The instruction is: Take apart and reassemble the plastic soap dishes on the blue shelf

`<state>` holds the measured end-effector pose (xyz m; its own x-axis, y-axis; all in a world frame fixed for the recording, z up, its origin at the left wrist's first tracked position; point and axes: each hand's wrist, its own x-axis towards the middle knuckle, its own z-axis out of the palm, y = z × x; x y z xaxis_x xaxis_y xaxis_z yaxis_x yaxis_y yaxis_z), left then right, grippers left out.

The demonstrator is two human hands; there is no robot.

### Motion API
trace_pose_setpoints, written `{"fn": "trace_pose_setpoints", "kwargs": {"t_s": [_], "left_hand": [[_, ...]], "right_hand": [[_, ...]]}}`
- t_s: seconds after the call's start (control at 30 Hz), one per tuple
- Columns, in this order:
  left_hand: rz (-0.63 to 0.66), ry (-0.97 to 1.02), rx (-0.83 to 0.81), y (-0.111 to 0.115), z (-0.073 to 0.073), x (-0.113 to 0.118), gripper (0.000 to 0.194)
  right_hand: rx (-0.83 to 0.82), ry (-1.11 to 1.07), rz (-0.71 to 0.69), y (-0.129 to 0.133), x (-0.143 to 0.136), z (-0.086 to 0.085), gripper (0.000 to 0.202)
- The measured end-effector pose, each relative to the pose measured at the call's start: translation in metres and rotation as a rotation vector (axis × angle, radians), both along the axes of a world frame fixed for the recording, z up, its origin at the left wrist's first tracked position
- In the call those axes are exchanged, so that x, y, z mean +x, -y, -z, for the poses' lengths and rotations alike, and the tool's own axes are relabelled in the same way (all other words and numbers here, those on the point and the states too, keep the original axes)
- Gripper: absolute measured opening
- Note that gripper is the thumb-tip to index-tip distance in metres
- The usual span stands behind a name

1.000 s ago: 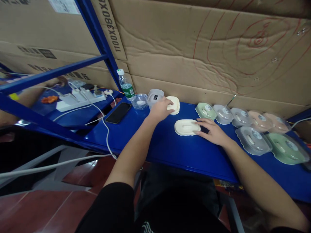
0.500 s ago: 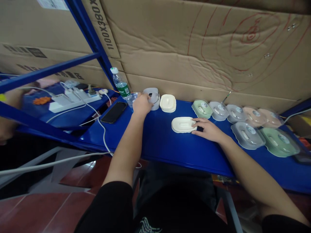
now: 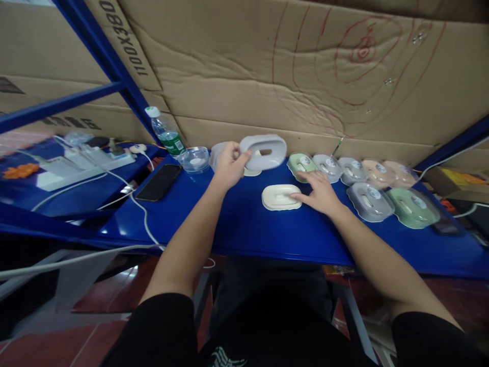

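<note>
My left hand (image 3: 231, 165) is closed on the edge of a grey oval plastic piece (image 3: 272, 162), raised and tilted above the table, with an opening in its middle. Partly hidden behind that hand is another grey piece (image 3: 217, 153), and below the raised one a bit of a cream dish (image 3: 252, 173) shows. A second cream oval dish (image 3: 278, 198) with a raised middle lies flat on the blue table. At its right end my right hand (image 3: 320, 192) has its fingers apart, the thumb over or touching the rim; which one I cannot tell.
Several green, grey and pink dishes (image 3: 370, 202) under clear covers stand on the right. On the left are clear bowls (image 3: 196, 160), a water bottle (image 3: 168, 136) and a black phone (image 3: 159, 182). White cables (image 3: 147, 224) hang over the table's left part. Cardboard (image 3: 229, 66) walls the back.
My left hand has lifted a grey oval piece off the stack and brought it right. The fingers of my right hand have come off the cream dish and spread. The view has shifted right.
</note>
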<state>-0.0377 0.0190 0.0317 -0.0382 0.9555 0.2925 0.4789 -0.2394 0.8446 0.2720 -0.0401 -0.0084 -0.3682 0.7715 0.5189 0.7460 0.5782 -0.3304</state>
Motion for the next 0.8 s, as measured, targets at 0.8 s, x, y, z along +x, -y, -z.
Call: {"fn": "trace_pose_setpoints", "kwargs": {"t_s": [0.8], "left_hand": [[0.296,-1.036,-0.301,0.038,0.011,0.047,0.063]], "right_hand": [[-0.397,0.123,0.104,-0.001,0.007,-0.009,0.057]]}}
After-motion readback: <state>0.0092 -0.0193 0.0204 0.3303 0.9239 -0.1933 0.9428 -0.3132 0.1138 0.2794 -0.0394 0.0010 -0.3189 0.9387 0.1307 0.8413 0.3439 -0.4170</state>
